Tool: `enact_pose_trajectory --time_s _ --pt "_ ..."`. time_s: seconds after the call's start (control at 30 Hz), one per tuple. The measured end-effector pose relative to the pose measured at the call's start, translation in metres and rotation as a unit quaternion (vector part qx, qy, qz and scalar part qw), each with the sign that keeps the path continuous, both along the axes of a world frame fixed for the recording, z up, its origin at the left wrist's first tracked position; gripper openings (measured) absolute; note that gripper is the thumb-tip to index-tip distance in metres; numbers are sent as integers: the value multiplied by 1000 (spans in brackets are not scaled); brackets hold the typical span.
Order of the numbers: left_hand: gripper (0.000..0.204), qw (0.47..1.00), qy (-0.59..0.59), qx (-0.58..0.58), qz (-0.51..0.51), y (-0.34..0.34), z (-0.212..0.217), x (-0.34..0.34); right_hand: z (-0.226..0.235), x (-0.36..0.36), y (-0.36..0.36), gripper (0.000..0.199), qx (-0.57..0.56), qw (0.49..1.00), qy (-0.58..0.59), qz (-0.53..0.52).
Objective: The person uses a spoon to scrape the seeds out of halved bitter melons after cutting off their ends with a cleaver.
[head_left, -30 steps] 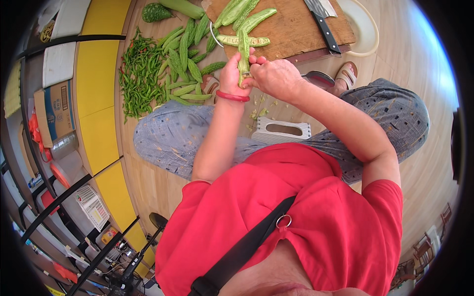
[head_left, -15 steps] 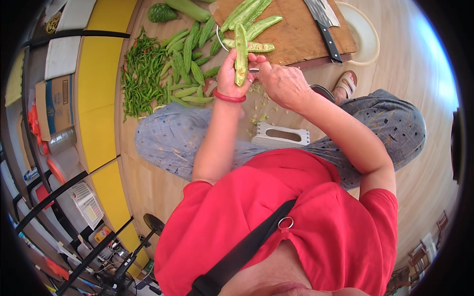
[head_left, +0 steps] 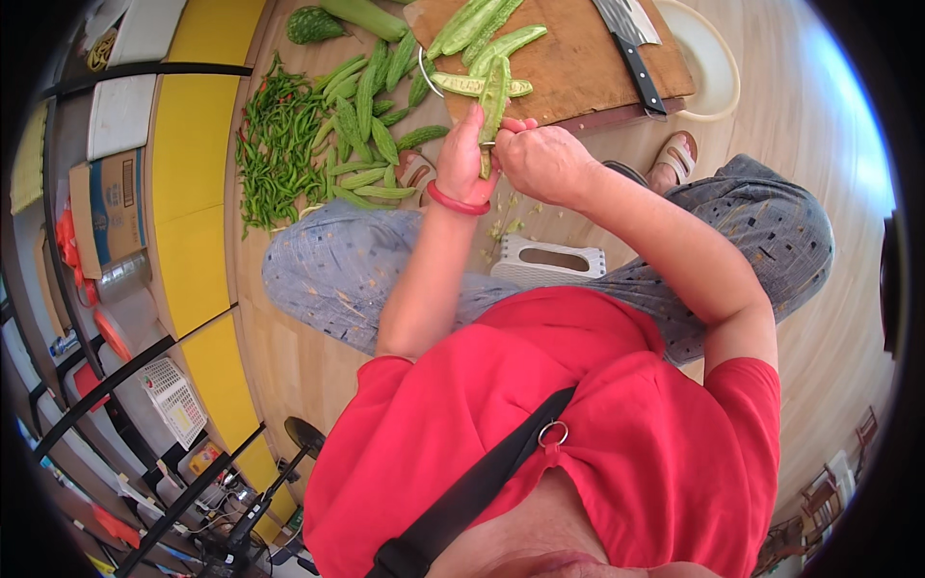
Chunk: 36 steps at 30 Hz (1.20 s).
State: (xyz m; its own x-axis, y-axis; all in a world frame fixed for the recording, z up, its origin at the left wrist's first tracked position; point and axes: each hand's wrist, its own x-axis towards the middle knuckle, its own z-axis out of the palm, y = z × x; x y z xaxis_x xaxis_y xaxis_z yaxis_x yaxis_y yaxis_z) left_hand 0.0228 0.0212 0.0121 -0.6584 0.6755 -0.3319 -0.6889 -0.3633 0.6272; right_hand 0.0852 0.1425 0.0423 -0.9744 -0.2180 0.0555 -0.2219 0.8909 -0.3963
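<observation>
My left hand (head_left: pixel 461 159) holds a halved bitter melon (head_left: pixel 494 94) upright, its hollowed cut side facing up. My right hand (head_left: pixel 547 166) is closed around a small metal tool, seemingly a spoon (head_left: pixel 488 144), whose shiny end presses into the lower part of the melon's hollow. Most of the tool is hidden in the fist. Just beyond, on the wooden chopping board (head_left: pixel 578 63), lie several bitter melon halves (head_left: pixel 472 24); one half (head_left: pixel 458 84) shows pale pith and seeds. A black-handled cleaver (head_left: pixel 637 74) rests on the board's right side.
Whole bitter melons (head_left: pixel 364 101) and a heap of green and red chilies (head_left: pixel 275 144) lie on the floor at left. A pale basin (head_left: pixel 718 67) stands behind the board. A low white stool (head_left: pixel 511 270) sits between my legs, near scattered scraps (head_left: pixel 511 226). Yellow-fronted shelving (head_left: pixel 198 144) runs along the left.
The melon half has tilted and shifted slightly right. My right hand has moved left and a little down, bringing the metal tool from beside the melon into its hollow.
</observation>
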Motion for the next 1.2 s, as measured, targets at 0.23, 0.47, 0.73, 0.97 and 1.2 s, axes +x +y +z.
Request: enact_pose_trajectory --time_s 0.23,0.47,0.73,0.97,1.2 --pt "37 999 -51 -9 -12 -1 -4 -4 -15 -2 7 12 -16 995 75 57" --pt "33 991 -132 26 -17 -2 -10 -7 -5 1 7 14 -7 998 -17 68" --pt "27 977 -211 41 7 -3 -14 -9 -13 6 8 15 -41 997 30 63" --pt "25 972 -222 75 17 0 -10 -8 -19 8 7 13 -56 996 57 46" --pt "33 980 -127 151 5 -9 -11 -35 -11 19 -5 15 -148 986 46 67"
